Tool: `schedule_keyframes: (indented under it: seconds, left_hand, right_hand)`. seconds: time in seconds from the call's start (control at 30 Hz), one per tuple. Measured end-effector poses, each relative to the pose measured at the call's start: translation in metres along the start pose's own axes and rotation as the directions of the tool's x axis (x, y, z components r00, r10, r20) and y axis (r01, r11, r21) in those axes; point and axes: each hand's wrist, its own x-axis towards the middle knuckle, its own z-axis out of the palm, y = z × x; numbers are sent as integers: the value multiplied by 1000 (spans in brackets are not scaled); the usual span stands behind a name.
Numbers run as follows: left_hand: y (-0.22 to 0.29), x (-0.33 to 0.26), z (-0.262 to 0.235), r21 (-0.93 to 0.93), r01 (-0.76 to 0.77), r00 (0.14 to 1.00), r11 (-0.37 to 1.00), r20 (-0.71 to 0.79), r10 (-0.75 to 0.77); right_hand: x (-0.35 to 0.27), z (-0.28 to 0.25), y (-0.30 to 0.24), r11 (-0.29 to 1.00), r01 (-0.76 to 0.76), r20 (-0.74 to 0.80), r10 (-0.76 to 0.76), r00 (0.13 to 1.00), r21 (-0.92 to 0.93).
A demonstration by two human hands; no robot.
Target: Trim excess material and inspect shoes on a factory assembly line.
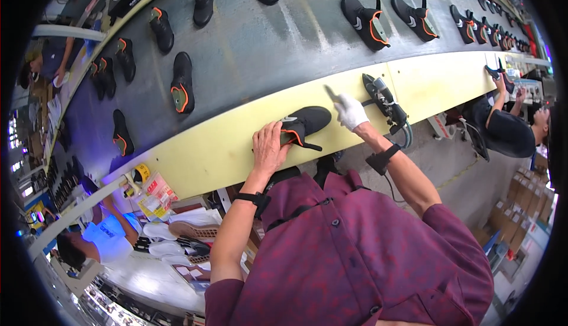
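Black sneaker with orange lining (pixel 305 123) lying on the pale yellow table edge (pixel 225 148).
The bare left hand (pixel 269 147) grips its heel opening; the white-gloved right hand (pixel 350 112) holds a small grey brush (pixel 330 93) closed in its fingers, just beside the toe.

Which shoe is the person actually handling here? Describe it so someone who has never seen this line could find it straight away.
Start from the long grey conveyor belt and its pale yellow ledge along the near edge. The black shoe lies on that ledge, gripped at the heel by the bare left hand, with the white-gloved right hand at its toe. Unlike the other black shoes, it is off the belt and held.
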Motion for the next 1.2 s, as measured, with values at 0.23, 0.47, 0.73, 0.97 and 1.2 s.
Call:
schedule_keyframes:
  seconds: [0.23,0.47,0.73,0.97,1.2]
  left_hand:
    - [-3,-5,-2,15,37,999,999,12,-37]
    - [-1,-3,2,29,54,999,998,5,-54]
    - [-57,24,-4,-336,166,970,927,223,-93]
    - [-62,52,-5,-363,194,943,911,325,-71]
    - [-44,40,4,-263,143,986,954,124,-114]
  right_hand:
    - [-11,-25,-135,760,625,619,-407,672,-180]
    - [-11,-21,-169,631,668,680,-288,675,-396]
    - [-11,2,-153,792,533,605,-276,747,-297]
    - [-4,0,-147,831,483,623,-227,748,-276]
    - [-45,-18,-99,921,386,289,-384,877,53]
